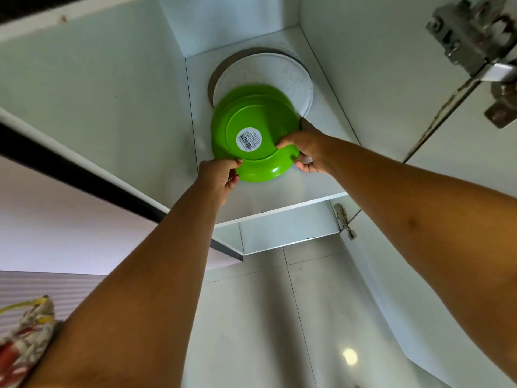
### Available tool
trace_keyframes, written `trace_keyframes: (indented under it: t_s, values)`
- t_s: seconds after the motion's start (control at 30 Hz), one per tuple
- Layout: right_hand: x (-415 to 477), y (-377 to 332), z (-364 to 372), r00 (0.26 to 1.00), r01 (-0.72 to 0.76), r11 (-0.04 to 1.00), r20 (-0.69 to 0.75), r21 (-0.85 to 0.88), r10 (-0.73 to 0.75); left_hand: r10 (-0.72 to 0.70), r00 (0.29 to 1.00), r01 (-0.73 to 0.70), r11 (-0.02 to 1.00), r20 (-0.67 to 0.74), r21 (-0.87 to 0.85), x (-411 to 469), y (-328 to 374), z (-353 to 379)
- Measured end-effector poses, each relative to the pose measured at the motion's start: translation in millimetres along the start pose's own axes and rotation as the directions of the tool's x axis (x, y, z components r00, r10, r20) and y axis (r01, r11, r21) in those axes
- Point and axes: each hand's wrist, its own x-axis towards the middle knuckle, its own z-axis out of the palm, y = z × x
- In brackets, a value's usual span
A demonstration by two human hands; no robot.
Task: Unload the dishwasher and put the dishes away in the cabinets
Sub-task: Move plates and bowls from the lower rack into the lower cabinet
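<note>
1. Head view, looking up into an open wall cabinet. The green plate [251, 133] is held up at the cabinet shelf [324, 107], its underside turned to the camera, with a round barcode sticker [249, 138] on the base.
2. Left hand [216, 177]: fingers [233, 163] curled and clamped on the near-left rim of the plate. Right hand [310, 148]: fingers [288, 142] pinching the near-right rim, thumb side reaching onto the base ring.
3. Plate position: its far rim overlaps a white plate [268, 71] that sits deeper on the same shelf. I cannot tell whether the two touch, or whether the green plate bears on the shelf yet. A brown disc [223, 65] shows under the white plate at its left edge.
4. Other items: a metal door hinge [475, 37] at upper right and a patterned cloth [28, 331] at lower left.
5. Handling estimate: the gloss and saturated colour suggest plastic or melamine. It is probably light, stiff and unlikely to shatter. The smooth rim may be slippery if damp from the dishwasher.
6. Grip estimate: the present hold at two spots along the near rim looks adequate. It leaves the far edge free to slide onto the white plate.
7. Risk estimate: the reach is overhead with arms extended. Pushing too fast could shove the white plate toward the back wall or let the rim slip from the pinch.
</note>
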Motion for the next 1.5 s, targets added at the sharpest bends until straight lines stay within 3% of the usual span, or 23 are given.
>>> trace_keyframes:
  t_s: [0.23, 0.4, 0.47, 1.0, 1.1, 1.3, 1.5]
  values:
    - [-3.2, 15.4, 4.1, 0.989, 0.11, 0.994, -0.097, 0.01, -0.108, 0.036, 0.999, -0.038, 0.997, -0.031, -0.063, -2.7, -12.0, 9.1]
    - [-2.7, 19.2, 20.7, 0.928, 0.212, 0.951, -0.261, -0.224, -0.268, 0.1, 0.992, -0.1, 0.995, -0.078, 0.006, 2.3, -16.7, 1.3]
    - [-3.9, 21.4, 27.2, 0.917, 0.206, 0.949, -0.291, -0.239, -0.272, 0.099, 0.993, -0.097, 0.995, -0.057, 0.027, 0.0, -19.4, -2.5]
    - [-25.5, 45.4, 40.3, 0.903, 0.164, 0.904, -0.309, -0.394, -0.299, 0.186, 0.973, -0.152, 0.963, -0.139, 0.221, -25.7, -45.8, -10.3]
    - [-32.7, 50.2, 37.4, 0.905, 0.151, 0.904, -0.312, -0.399, -0.289, 0.297, 0.943, -0.217, 0.889, -0.149, 0.403, -36.9, -52.2, -11.1]
    - [-64.4, 68.2, 26.5, 0.911, 0.193, 0.852, -0.234, -0.487, -0.34, 0.453, 0.891, -0.345, 0.733, -0.041, 0.586, -76.1, -71.3, -3.2]
    - [-118.3, 113.3, 9.1, 0.907, 0.224, 0.768, -0.16, -0.6, -0.39, 0.434, 0.884, -0.414, 0.553, 0.174, 0.723, -135.0, -107.6, 6.0]
